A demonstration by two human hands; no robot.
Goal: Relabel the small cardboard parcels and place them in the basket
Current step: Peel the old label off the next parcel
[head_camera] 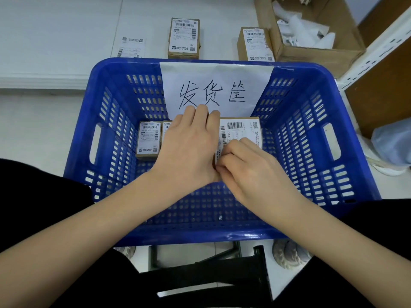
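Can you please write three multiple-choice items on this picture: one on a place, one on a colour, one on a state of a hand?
1. Where do the two parcels not yet in the basket lie?
A. on the white surface beyond the basket
B. in the open carton
C. on the person's lap

2. What colour is the basket?
A. green
B. blue
C. grey

3. What does the right hand do?
A. hangs idle
B. presses the paper sign
C. pinches the label on the held parcel

Key: 1 A, both parcels lie past the far rim; 2 B, basket walls are blue; 3 C, right hand fingers pinch the label edge.
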